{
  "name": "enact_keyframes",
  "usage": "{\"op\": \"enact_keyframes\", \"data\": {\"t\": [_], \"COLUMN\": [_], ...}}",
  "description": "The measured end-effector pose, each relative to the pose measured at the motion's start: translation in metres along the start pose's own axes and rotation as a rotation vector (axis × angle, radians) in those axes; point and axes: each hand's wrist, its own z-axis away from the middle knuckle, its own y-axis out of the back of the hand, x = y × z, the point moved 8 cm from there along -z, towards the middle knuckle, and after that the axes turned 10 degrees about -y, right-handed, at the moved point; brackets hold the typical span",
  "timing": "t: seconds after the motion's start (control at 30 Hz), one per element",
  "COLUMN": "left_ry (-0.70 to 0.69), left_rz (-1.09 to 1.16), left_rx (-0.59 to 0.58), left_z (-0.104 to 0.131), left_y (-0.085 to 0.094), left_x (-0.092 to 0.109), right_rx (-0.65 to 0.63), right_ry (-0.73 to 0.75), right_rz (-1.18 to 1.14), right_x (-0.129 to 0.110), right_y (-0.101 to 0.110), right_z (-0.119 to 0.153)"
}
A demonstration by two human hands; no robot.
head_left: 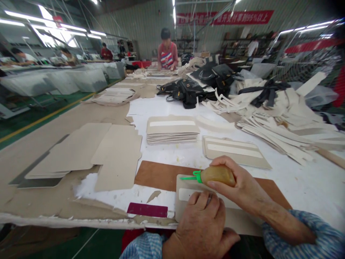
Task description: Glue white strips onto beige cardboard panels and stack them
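My right hand (231,180) is wrapped round a yellowish squeeze bottle (218,175) with a green cap and a thin green nozzle. The nozzle points left, over the upper left part of a beige panel (182,212) with a white strip. On that panel rests my left hand (202,219), its fingers bent and close together at the white strip; what they may hold is hidden. A brown piece (156,175) lies partly under the panel and shows on both sides of it. To the left is a dark purple strip (147,210).
Beyond are a stack of beige panels (172,130) and a lower pile (234,151). Large beige sheets (115,154) lie left. Black bags (188,90) and pale strips (277,133) fill the back right. A person (167,54) stands at the table's far end.
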Motion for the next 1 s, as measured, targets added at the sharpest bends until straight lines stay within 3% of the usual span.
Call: {"op": "enact_keyframes", "data": {"t": [0.4,1.0], "left_ry": [-0.003,-0.018], "left_rz": [-0.004,-0.048], "left_rx": [-0.004,0.03], "left_z": [0.001,0.001], "left_y": [-0.002,-0.009], "left_x": [0.0,-0.003], "right_rx": [-0.033,-0.144], "right_ry": [0.329,0.467], "right_rz": [0.17,0.442], "right_x": [-0.048,-0.091], "right_y": [-0.003,-0.009], "right_z": [0.003,-0.009]}}
